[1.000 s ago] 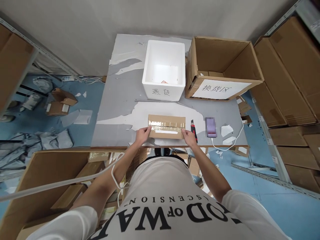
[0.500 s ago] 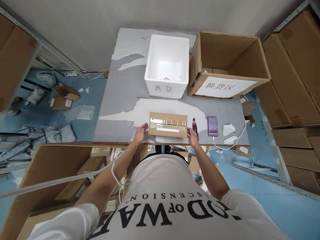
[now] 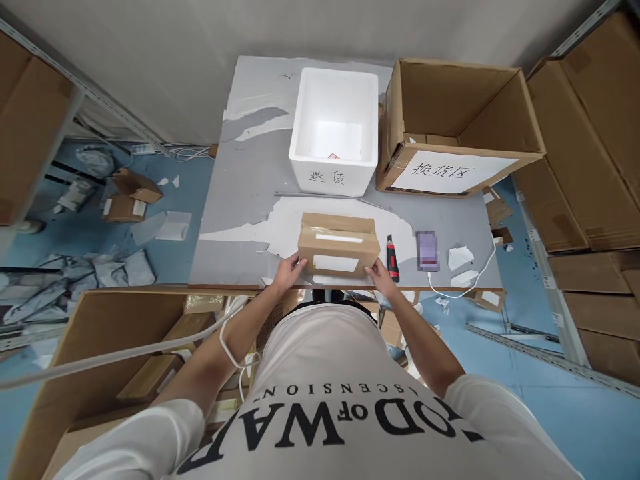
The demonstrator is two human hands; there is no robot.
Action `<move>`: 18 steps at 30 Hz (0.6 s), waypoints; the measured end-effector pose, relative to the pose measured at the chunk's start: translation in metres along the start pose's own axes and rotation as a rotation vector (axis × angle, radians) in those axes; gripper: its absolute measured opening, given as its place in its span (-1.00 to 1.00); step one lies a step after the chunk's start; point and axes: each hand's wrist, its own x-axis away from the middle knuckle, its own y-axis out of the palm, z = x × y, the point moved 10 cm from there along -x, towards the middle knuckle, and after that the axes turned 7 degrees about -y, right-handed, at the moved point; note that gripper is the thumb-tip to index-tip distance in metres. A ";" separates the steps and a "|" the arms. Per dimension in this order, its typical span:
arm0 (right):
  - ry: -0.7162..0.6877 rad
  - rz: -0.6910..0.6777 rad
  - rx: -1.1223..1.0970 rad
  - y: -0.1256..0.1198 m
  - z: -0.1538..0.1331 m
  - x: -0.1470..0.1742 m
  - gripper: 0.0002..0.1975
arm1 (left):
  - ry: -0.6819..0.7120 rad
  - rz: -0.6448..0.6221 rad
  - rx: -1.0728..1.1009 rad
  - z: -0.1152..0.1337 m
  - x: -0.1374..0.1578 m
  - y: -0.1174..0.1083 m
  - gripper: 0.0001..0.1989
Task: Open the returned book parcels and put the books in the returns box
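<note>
A small taped cardboard box (image 3: 339, 241) is tilted near the table's front edge, with its label-bearing front side turned up towards me. My left hand (image 3: 290, 271) is closed on its near left corner. At the near right corner, my right hand (image 3: 381, 277) grips the box with thumb and fingers. Just right of that hand lies a red and black utility knife (image 3: 392, 260). A phone (image 3: 427, 251) with a white cable rests farther right, beside torn scraps of white paper (image 3: 460, 257).
Behind the small box stand a white foam box (image 3: 333, 177) and a large open carton (image 3: 463, 175) with a handwritten sign. Below the table's left front edge is another open carton (image 3: 125, 313) holding several boxes. A white cable (image 3: 150, 353) crosses by my left arm. Stacked cartons (image 3: 575, 147) line the right side.
The small box has been tipped, so its front side with a white label now shows. My left hand has moved in from beside it and taken hold; my right hand has shifted to the near corner.
</note>
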 end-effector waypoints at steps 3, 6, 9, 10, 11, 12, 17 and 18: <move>0.031 0.107 0.152 -0.014 -0.018 -0.003 -0.59 | -0.041 0.124 -0.153 0.017 -0.001 -0.018 -0.45; 0.090 0.164 0.311 -0.022 -0.029 -0.014 -0.54 | -0.101 0.182 -0.266 0.026 -0.011 -0.024 -0.39; 0.158 0.126 0.349 -0.021 -0.027 -0.027 -0.52 | -0.133 0.183 -0.316 0.030 -0.025 -0.021 -0.39; 0.185 0.113 0.348 -0.021 -0.024 -0.029 -0.52 | -0.142 0.177 -0.337 0.030 -0.030 -0.020 -0.40; 0.207 0.101 0.344 -0.021 -0.021 -0.031 -0.51 | -0.150 0.169 -0.358 0.029 -0.034 -0.019 -0.40; 0.223 0.089 0.337 -0.020 -0.019 -0.033 -0.51 | -0.155 0.157 -0.374 0.028 -0.037 -0.018 -0.40; 0.222 0.090 0.285 -0.022 -0.013 -0.033 -0.49 | -0.178 0.104 -0.269 0.015 -0.045 -0.018 -0.44; 0.223 0.101 0.262 -0.022 -0.011 -0.032 -0.49 | -0.191 0.099 -0.192 0.009 -0.045 -0.017 -0.44</move>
